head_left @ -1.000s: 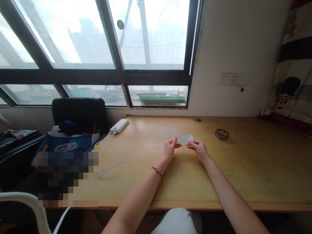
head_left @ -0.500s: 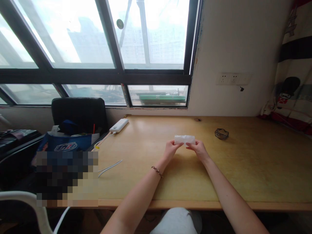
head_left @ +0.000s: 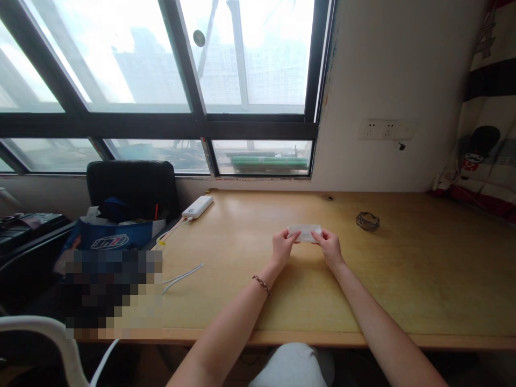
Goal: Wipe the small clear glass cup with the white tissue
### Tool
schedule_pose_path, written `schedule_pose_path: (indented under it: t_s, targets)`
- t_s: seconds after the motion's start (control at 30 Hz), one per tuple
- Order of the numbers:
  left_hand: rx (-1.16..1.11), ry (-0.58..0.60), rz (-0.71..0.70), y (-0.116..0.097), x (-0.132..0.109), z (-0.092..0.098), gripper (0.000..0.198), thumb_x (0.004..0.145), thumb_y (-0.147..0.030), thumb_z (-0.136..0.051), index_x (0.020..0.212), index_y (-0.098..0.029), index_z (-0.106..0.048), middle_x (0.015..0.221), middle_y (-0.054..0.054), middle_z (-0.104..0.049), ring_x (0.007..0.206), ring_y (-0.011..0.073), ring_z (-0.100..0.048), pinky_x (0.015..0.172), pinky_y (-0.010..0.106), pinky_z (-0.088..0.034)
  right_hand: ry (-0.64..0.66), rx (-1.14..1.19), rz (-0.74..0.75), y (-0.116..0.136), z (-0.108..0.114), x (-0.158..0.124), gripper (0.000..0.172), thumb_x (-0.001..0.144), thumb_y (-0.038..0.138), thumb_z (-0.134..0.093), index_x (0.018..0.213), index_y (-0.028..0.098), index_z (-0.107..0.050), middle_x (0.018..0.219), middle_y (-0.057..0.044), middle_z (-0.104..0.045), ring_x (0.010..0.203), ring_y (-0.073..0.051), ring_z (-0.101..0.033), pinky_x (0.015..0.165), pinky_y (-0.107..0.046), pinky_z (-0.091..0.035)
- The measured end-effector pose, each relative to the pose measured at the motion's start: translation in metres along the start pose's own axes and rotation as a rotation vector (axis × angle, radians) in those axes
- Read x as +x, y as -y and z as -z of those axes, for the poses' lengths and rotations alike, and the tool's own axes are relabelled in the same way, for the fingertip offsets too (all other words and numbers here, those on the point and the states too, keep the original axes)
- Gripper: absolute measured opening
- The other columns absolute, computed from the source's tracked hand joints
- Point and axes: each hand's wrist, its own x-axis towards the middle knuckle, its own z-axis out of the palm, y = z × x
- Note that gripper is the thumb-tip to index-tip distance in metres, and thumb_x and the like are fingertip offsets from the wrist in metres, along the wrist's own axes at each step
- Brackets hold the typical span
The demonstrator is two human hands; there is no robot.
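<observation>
A small white folded paper [head_left: 305, 233] is held low over the wooden desk [head_left: 363, 285], near its middle. My left hand [head_left: 282, 247] pinches its left end and my right hand [head_left: 330, 248] pinches its right end. Both hands have their fingers closed on the paper's edges. A beaded bracelet [head_left: 261, 284] sits on my left wrist.
A white power bank [head_left: 197, 207] with its cable lies at the desk's back left. A small dark ring-shaped object [head_left: 367, 221] rests right of my hands. A black chair [head_left: 131, 188] with a blue bag [head_left: 108, 239] stands at the left. Wall sockets [head_left: 385, 130] are above the desk.
The paper has been turned and lowered between my fingers, now looking flatter and narrower. Both hands stay in nearly the same place on the desk.
</observation>
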Motion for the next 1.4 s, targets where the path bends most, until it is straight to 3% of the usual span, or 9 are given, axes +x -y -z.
schedule_pose_path:
  t_s: [0.2, 0.4, 0.57, 0.77, 0.83, 0.93, 1.2, 1.3, 1.4]
  targets:
    - [0.008, -0.068, 0.018, 0.002, -0.004, 0.000, 0.031, 0.062, -0.040, -0.063, 0.072, -0.013, -0.053, 0.060, 0.001, -0.060, 0.051, 0.0149, -0.060, 0.047, 0.022, -0.047, -0.071, -0.088, 0.081, 0.003, -0.003, -0.005, 0.029, 0.065, 0.042, -0.058, 0.057, 0.017, -0.047, 0.051, 0.004, -0.047, 0.050, -0.010, -0.046, 0.050, -0.024, -0.046]
    - [-0.058, -0.041, 0.095, -0.007, -0.003, 0.002, 0.047, 0.065, -0.042, -0.060, 0.100, -0.014, -0.046, 0.059, 0.003, -0.062, 0.045, 0.0153, -0.059, 0.042, 0.022, -0.045, -0.213, -0.058, 0.067, 0.008, -0.003, -0.006, 0.035, 0.064, 0.044, -0.058, 0.086, 0.020, -0.043, 0.068, -0.001, -0.058, 0.059, -0.015, -0.055, 0.048, -0.025, -0.048]
    - [-0.150, 0.036, 0.198, -0.008, 0.003, 0.007, 0.059, 0.068, -0.044, -0.057, 0.116, -0.013, -0.040, 0.052, 0.001, -0.059, 0.042, 0.0143, -0.057, 0.045, 0.024, -0.046, -0.241, -0.052, 0.072, 0.010, 0.002, -0.003, 0.039, 0.065, 0.045, -0.057, 0.091, 0.021, -0.041, 0.075, -0.002, -0.058, 0.051, -0.012, -0.053, 0.040, -0.023, -0.045]
    - [-0.459, 0.166, 0.504, -0.004, 0.001, -0.001, 0.069, 0.069, -0.050, -0.054, 0.122, -0.016, -0.025, 0.093, 0.016, -0.059, 0.074, 0.0241, -0.063, 0.065, 0.038, -0.050, -0.257, -0.038, 0.106, 0.017, 0.004, -0.003, 0.038, 0.068, 0.045, -0.055, 0.094, 0.021, -0.041, 0.077, -0.002, -0.057, 0.047, -0.010, -0.051, 0.040, -0.022, -0.043]
    - [-0.519, 0.230, 0.514, -0.005, -0.003, -0.004, 0.069, 0.067, -0.040, -0.062, 0.121, -0.017, -0.026, 0.107, 0.018, -0.053, 0.083, 0.0251, -0.061, 0.071, 0.040, -0.049, -0.216, -0.027, 0.113, 0.022, 0.001, -0.006, 0.038, 0.068, 0.045, -0.055, 0.095, 0.021, -0.041, 0.078, -0.002, -0.058, 0.048, -0.010, -0.052, 0.041, -0.022, -0.043]
    - [-0.499, 0.204, 0.441, -0.007, -0.006, -0.004, 0.071, 0.061, -0.022, -0.070, 0.120, -0.019, -0.031, 0.113, 0.015, -0.050, 0.088, 0.0226, -0.059, 0.077, 0.038, -0.048, -0.151, -0.062, 0.117, 0.026, -0.003, -0.010, 0.038, 0.067, 0.045, -0.056, 0.094, 0.022, -0.043, 0.076, -0.002, -0.059, 0.049, -0.011, -0.053, 0.040, -0.022, -0.042]
    - [-0.337, 0.104, 0.353, -0.006, 0.005, 0.005, 0.072, 0.059, -0.017, -0.070, 0.123, -0.015, -0.035, 0.072, 0.004, -0.062, 0.072, 0.0158, -0.061, 0.074, 0.035, -0.049, -0.270, -0.188, 0.169, 0.022, 0.002, -0.009, 0.037, 0.068, 0.046, -0.056, 0.092, 0.021, -0.043, 0.070, 0.000, -0.059, 0.037, -0.007, -0.043, 0.035, -0.020, -0.034]
    - [-0.295, 0.220, 0.364, -0.010, 0.003, 0.006, 0.082, 0.059, -0.015, -0.069, 0.129, -0.021, -0.026, 0.069, 0.001, -0.062, 0.066, 0.0155, -0.061, 0.071, 0.037, -0.050, -0.311, -0.137, 0.139, 0.020, 0.008, -0.003, 0.043, 0.063, 0.046, -0.061, 0.092, 0.020, -0.044, 0.065, 0.001, -0.058, 0.036, -0.007, -0.042, 0.035, -0.020, -0.032]
    - [-0.298, 0.464, 0.427, -0.016, -0.001, 0.009, 0.087, 0.059, -0.013, -0.068, 0.131, -0.027, -0.021, 0.074, 0.002, -0.063, 0.065, 0.0172, -0.063, 0.070, 0.038, -0.050, -0.288, -0.056, 0.077, 0.015, 0.014, 0.004, 0.046, 0.058, 0.044, -0.065, 0.091, 0.019, -0.045, 0.064, 0.002, -0.057, 0.037, -0.006, -0.040, 0.034, -0.019, -0.032]
